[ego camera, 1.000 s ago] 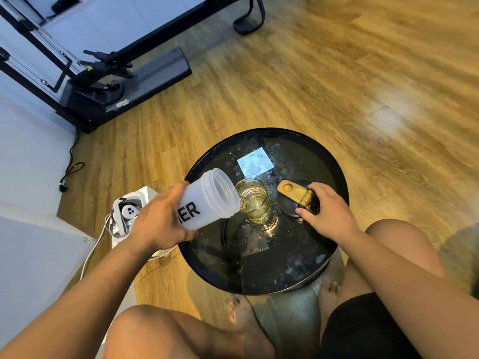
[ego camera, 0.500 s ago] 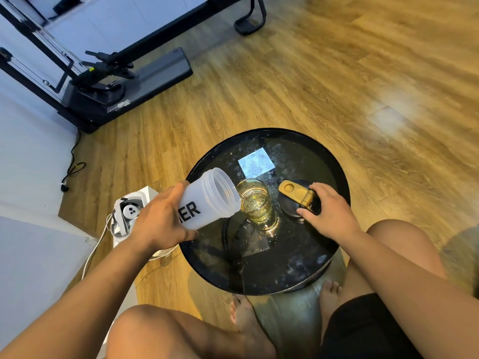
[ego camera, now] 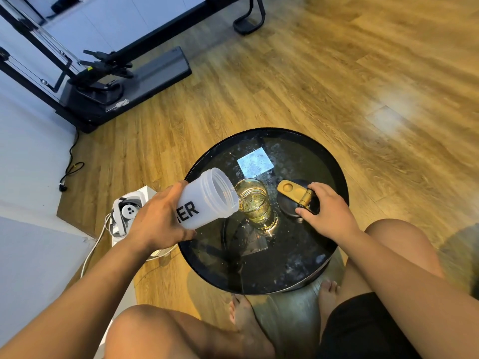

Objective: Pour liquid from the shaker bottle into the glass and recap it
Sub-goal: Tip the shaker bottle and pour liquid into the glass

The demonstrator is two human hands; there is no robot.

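Frosted plastic tipped over our round black glass table (ego camera: 337, 177)
At its left edge, our left hand (ego camera: 158, 218) grips the translucent white shaker bottle (ego camera: 204, 200), its mouth just above the clear glass (ego camera: 255, 203) of yellow liquid at the table's centre. Our right hand (ego camera: 326, 211) curls round the black-and-gold lid (ego camera: 293, 200) beside it. Open wooden floor (ego camera: 311, 86) surrounds the table. Little has shifted since.

The shaker bottle (ego camera: 207, 200) is showing a milky, half-clear white with black letters "ER", and the clear glass (ego camera: 267, 219) is holding a pale yellow liquid (ego camera: 252, 203). The cap (ego camera: 287, 211) is showing black with a gold flip tab (ego camera: 289, 188), and the table (ego camera: 259, 288) is shining glossy black with a pale square reflection. The floor (ego camera: 285, 86) is showing honey-brown wood grain.
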